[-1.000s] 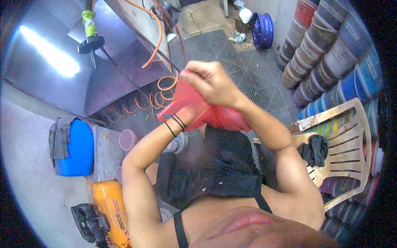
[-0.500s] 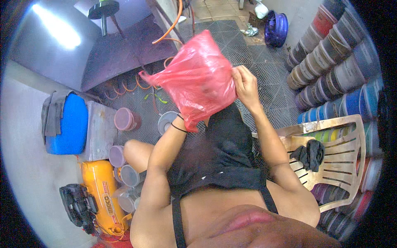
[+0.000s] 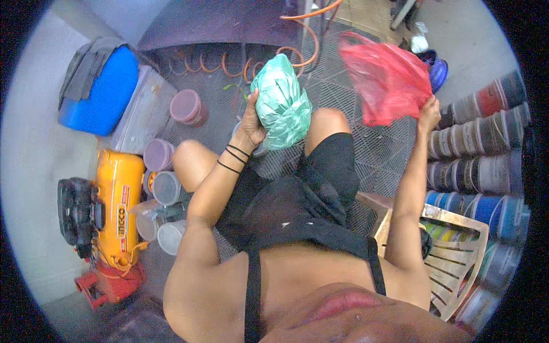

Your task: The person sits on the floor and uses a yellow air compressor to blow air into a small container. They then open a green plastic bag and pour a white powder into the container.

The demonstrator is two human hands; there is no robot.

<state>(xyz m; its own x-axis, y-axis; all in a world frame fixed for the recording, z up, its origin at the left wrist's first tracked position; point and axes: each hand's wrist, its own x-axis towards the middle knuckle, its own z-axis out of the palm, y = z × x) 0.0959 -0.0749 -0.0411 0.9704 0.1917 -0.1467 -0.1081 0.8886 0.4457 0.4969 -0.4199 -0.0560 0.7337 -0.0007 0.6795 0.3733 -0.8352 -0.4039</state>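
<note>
My left hand (image 3: pixel 251 117) grips the left side of a crumpled light green plastic bundle (image 3: pixel 283 102), held up over my lap; its contents are hidden. My right hand (image 3: pixel 429 114) pinches the lower right part of a thin red plastic bag (image 3: pixel 382 77), which is raised out to the right and spread loosely in the air. The two bags are apart from each other.
Orange coiled hose (image 3: pixel 311 51) hangs ahead. At left are a blue container (image 3: pixel 100 97), a yellow compressor (image 3: pixel 119 191) and lidded tubs (image 3: pixel 167 188). At right are stacked buckets (image 3: pixel 480 134), a plastic chair (image 3: pixel 454 263) and a blue wheel rim (image 3: pixel 438 74) behind the red bag.
The green bundle is now out of the red bag, in my left hand. My right hand has pulled the red bag away to the right, and the view has shifted.
</note>
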